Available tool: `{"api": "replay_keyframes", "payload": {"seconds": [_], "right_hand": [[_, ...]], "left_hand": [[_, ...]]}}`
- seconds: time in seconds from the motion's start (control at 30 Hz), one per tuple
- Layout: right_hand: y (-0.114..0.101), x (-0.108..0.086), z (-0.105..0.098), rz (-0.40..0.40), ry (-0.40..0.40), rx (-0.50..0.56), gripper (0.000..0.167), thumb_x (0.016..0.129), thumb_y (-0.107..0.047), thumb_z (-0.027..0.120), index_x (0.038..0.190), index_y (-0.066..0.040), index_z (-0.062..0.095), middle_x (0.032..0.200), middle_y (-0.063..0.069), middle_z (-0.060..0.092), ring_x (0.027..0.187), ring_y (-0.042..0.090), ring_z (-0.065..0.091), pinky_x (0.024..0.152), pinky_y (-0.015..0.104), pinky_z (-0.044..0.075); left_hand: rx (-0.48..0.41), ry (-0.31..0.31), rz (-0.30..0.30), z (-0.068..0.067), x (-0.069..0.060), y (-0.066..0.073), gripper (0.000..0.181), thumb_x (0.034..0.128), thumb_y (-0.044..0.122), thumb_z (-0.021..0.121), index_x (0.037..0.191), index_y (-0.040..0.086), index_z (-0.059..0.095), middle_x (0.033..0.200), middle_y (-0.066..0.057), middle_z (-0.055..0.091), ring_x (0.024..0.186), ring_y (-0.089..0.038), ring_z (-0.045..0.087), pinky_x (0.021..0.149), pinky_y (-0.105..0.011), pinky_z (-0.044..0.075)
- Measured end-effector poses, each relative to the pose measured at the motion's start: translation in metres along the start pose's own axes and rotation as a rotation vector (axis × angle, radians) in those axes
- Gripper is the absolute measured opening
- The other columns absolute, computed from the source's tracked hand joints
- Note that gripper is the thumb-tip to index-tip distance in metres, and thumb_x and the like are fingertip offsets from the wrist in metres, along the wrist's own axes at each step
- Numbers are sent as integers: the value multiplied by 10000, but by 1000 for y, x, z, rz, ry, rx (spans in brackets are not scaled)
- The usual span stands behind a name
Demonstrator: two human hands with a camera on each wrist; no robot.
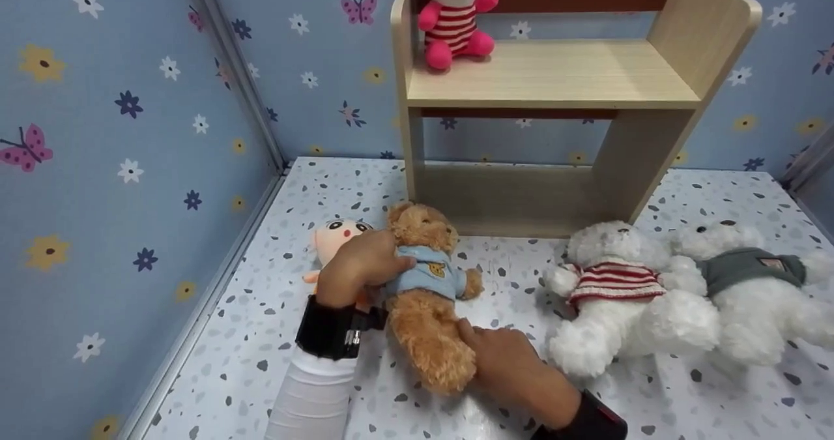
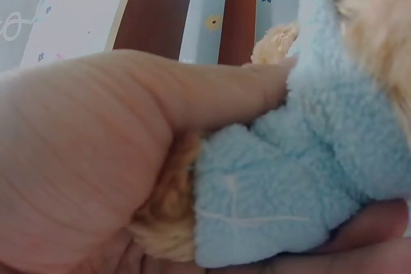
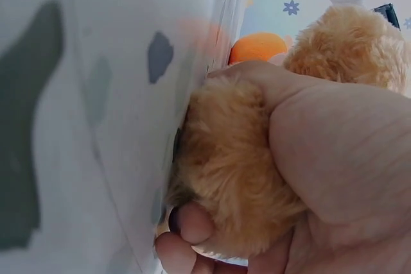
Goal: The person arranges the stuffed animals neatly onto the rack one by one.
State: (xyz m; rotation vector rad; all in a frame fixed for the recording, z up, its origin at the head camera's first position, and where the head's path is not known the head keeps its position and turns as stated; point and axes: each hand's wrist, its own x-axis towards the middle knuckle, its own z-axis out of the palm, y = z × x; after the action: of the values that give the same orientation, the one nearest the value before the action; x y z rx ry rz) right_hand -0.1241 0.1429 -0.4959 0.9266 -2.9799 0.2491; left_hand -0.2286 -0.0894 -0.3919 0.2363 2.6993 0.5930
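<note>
A brown teddy bear (image 1: 423, 326) in a light blue shirt (image 1: 427, 274) lies on its back on the table, its head toward the shelf. My left hand (image 1: 361, 261) grips the bear's arm and side from the left. In the left wrist view, thumb and fingers wrap round the blue sleeve (image 2: 257, 203). With my right hand (image 1: 511, 368) I hold a leg at the bear's lower right; in the right wrist view the fingers curl round the furry leg (image 3: 234, 165). Partly hidden behind my left hand is a pale doll (image 1: 329, 241) with big dark eyes.
A wooden two-tier shelf (image 1: 554, 75) stands at the back, with a pink toy (image 1: 453, 32) in red stripes on its upper board. On the right lie a white bear (image 1: 612, 290) in a striped shirt and another white bear (image 1: 749, 283) in green. A patterned wall (image 1: 150, 218) borders the left.
</note>
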Motion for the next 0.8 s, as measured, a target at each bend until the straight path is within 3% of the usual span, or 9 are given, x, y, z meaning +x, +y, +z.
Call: {"api": "replay_keyframes", "payload": {"seconds": [0.13,0.4,0.53,0.8], "right_hand": [[1,0,-1,-5,19,16,476,822,-391,779,1119,-123,521,635,-30,521,476,146,423,423,285,331],[0,1,1,-16,53,35,477,809,-403,785,1097,-133,518,618,-41,512,470,127,413,419,279,317],[1,1,0,6,1,78,469,811,-422,776,1091,-146,521,668,-31,564,507,141,468,445,290,355],[0,2,-3,25,-26,44,499,796,-436,793,1059,-111,520,689,15,602,510,206,527,425,327,377]], "left_hand": [[62,-8,20,-1,0,2,435,1006,399,634,656,146,578,715,-22,600,578,-179,596,624,-318,478],[117,-6,5,0,-1,5,333,1017,395,626,858,110,693,971,-71,693,715,-211,649,768,-358,538],[118,5,17,0,-3,4,317,1019,390,624,868,119,694,969,-65,690,753,-221,646,788,-374,534],[138,31,66,-1,-5,5,287,1004,368,650,915,102,710,926,-62,674,774,-234,629,809,-389,524]]}}
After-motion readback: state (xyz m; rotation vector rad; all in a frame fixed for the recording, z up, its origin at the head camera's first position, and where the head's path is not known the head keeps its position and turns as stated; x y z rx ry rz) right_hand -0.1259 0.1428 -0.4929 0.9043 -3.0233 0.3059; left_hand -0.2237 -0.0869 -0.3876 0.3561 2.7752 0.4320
